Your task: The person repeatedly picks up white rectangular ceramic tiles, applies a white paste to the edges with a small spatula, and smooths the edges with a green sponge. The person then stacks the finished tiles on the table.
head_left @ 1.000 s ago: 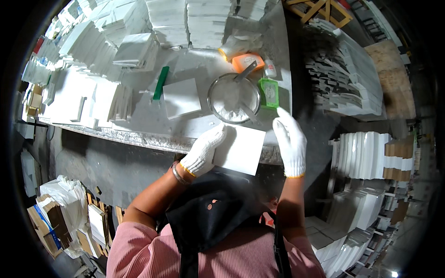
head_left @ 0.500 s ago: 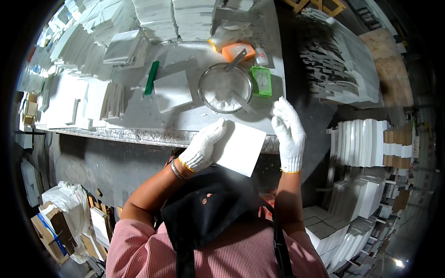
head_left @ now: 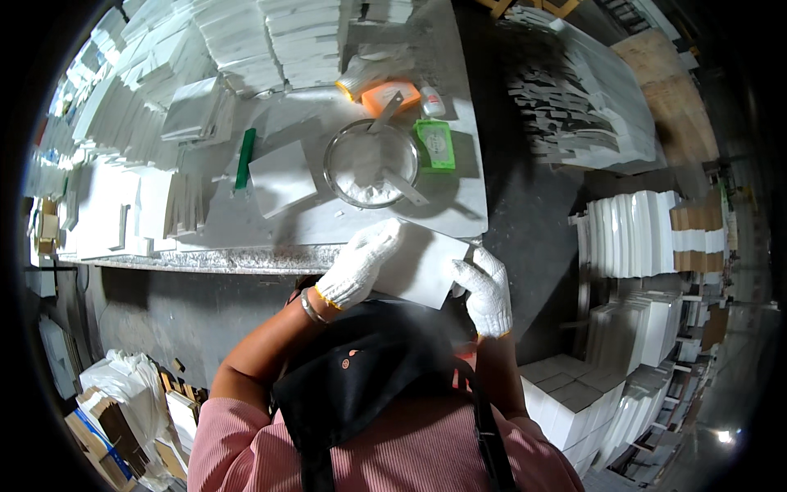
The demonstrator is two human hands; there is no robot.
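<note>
Now both gloved hands, left hand (head_left: 358, 266) and right hand (head_left: 485, 289), grip the white tile (head_left: 422, 264) between them.

Both gloved hands, left hand (head_left: 358, 264) and right hand (head_left: 485, 289), grip a white tile (head_left: 420, 264) beside the bowl (head_left: 370, 162).

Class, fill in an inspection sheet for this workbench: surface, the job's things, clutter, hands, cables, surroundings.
Surface: grey worktable, dusted white.
Job's things: white square tile, held at the table's near edge.
Clutter: round bowl of white powder with tools in it; green box; orange block; green-handled tool; loose white tile.
Hands: left hand, gloved, on the tile's top; right hand, gloved, gripping its right edge.
Cables: nothing seen.
Surroundings: stacked white tiles on the table and white slabs at right.
</note>
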